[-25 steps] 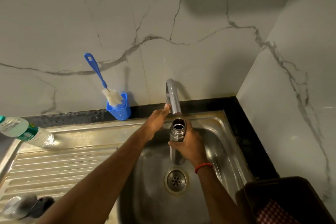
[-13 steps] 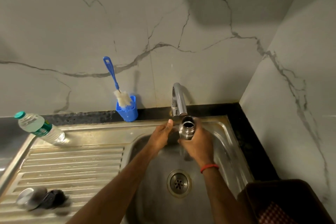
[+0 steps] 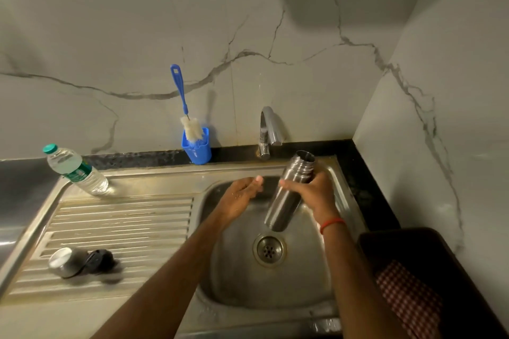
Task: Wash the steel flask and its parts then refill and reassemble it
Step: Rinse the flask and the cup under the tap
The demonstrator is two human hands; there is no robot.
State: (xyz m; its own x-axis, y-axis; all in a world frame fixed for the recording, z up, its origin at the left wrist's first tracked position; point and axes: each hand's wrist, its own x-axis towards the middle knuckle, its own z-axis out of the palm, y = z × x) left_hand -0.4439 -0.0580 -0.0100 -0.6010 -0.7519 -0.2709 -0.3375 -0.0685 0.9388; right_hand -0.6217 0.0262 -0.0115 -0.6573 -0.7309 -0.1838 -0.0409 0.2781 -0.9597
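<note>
1. The right hand (image 3: 312,194) is gripping the steel flask (image 3: 285,201) round its upper body, just below the threaded neck. The fingers are curling round the far side and the thumb is lying across the near side.
2. The flask is hanging tilted over the basin of the sink (image 3: 316,270). Its open mouth is pointing up and back toward the foot of the tap (image 3: 268,129), and its base is pointing down toward the drain (image 3: 269,249), clear of the basin floor.
3. The left hand (image 3: 242,195) is hovering over the basin just beside the flask, holding nothing. Its fingers are lying loose and only slightly bent, with the fingertips reaching toward the right thumb, and a narrow gap is showing between the two hands.
4. A red thread (image 3: 332,224) is circling the right wrist.
5. The flask's other parts are lying on the ribbed draining board (image 3: 124,228), well apart from both hands. A steel cap (image 3: 64,261) is resting on its side and touching a black stopper (image 3: 100,259); both are blurring, so finer detail cannot be told.
6. A plastic water bottle (image 3: 77,170) with a green cap is sitting at the back left corner of the sink top.
7. A blue bottle brush (image 3: 183,99) is standing bristles-down in a blue holder (image 3: 197,146) against the marble wall, left of the tap.
8. A dark crate (image 3: 399,245) holding a red checked cloth (image 3: 407,300) is sitting at the right, beside the sink.
</note>
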